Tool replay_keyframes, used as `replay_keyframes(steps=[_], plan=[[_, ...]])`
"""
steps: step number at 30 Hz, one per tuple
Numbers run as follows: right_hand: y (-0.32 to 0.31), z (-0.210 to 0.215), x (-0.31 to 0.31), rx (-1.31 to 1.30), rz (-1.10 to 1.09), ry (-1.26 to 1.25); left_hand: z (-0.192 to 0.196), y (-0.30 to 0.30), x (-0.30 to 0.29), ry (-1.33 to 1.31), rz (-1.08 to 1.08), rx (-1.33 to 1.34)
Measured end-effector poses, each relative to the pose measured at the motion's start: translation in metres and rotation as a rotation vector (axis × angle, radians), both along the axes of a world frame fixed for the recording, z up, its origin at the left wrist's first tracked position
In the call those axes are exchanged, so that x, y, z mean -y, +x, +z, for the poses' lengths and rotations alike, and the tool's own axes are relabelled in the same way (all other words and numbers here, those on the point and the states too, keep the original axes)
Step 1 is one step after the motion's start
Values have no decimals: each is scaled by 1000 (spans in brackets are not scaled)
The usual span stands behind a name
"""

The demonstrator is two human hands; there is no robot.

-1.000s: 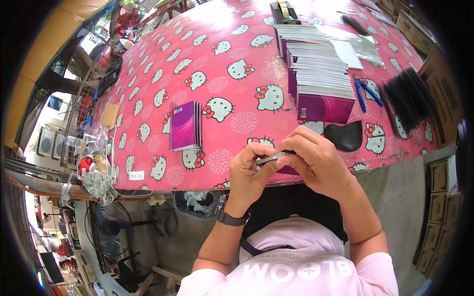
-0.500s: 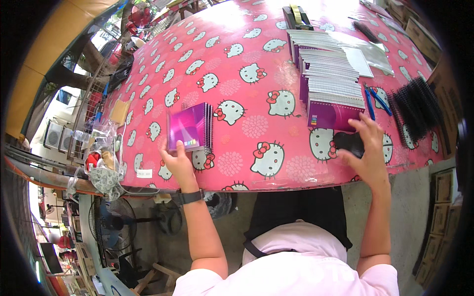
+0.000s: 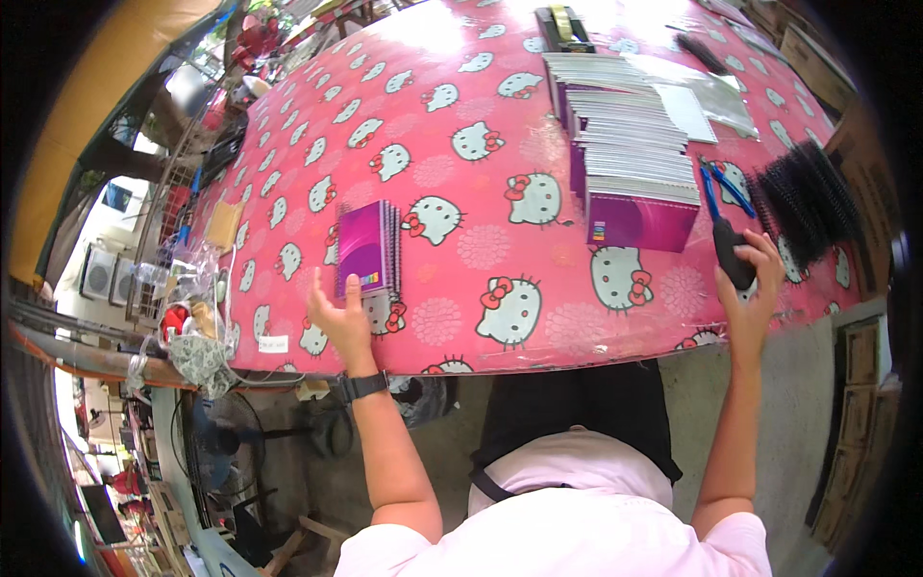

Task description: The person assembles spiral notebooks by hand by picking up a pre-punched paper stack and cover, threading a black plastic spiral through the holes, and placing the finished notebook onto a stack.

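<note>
A small pile of purple spiral-bound notebooks (image 3: 362, 240) lies on the pink table, its black coil along the right side. At its lower left corner is my left hand (image 3: 338, 322), fingers and thumb apart, the thumb overlapping the edge of the top cover. My right hand (image 3: 753, 284) closes thumb and fingers around a dark, elongated black object (image 3: 733, 252), whose kind I cannot make out. Just beyond it lie pliers with blue handles (image 3: 721, 183). Left of them stretches a long row of purple-covered, punched pads (image 3: 639, 219), white page edges upward.
Black plastic binding coils (image 3: 806, 202) are heaped at the right, beside a cardboard box (image 3: 865, 183). A tape dispenser (image 3: 564, 29) stands at the far end of the row. White sheets and clear plastic (image 3: 707, 101) lie to its right. Plastic bags (image 3: 197, 298) hang at the left edge.
My right hand has closed on the black object and shifted it rightward, towards the pliers. My left hand has loosened from the notebooks, its fingers spreading away from their side.
</note>
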State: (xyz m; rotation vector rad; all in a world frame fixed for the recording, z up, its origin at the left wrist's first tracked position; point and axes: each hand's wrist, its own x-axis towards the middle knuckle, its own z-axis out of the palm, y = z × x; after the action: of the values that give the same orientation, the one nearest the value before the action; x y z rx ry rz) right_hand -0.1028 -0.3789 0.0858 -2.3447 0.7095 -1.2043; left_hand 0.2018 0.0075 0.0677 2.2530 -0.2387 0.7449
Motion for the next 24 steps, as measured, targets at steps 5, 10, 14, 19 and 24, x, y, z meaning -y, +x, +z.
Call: replay_keyframes(steps=[5,10,14,19,24], plan=[[3,2,34,-217,-18,-95,29,-30,28,-22,-58,95],[66,29,7,-90,103,-305,57,-67,67,-66,-236,123],[88,29,16,-43,182,-363,69,-87,103,-17,-433,281],[80,48,-12,58,264,-180,84,-122,148,89,-637,356],[73,42,-61,85,576,31,72,-150,174,355,-842,247]])
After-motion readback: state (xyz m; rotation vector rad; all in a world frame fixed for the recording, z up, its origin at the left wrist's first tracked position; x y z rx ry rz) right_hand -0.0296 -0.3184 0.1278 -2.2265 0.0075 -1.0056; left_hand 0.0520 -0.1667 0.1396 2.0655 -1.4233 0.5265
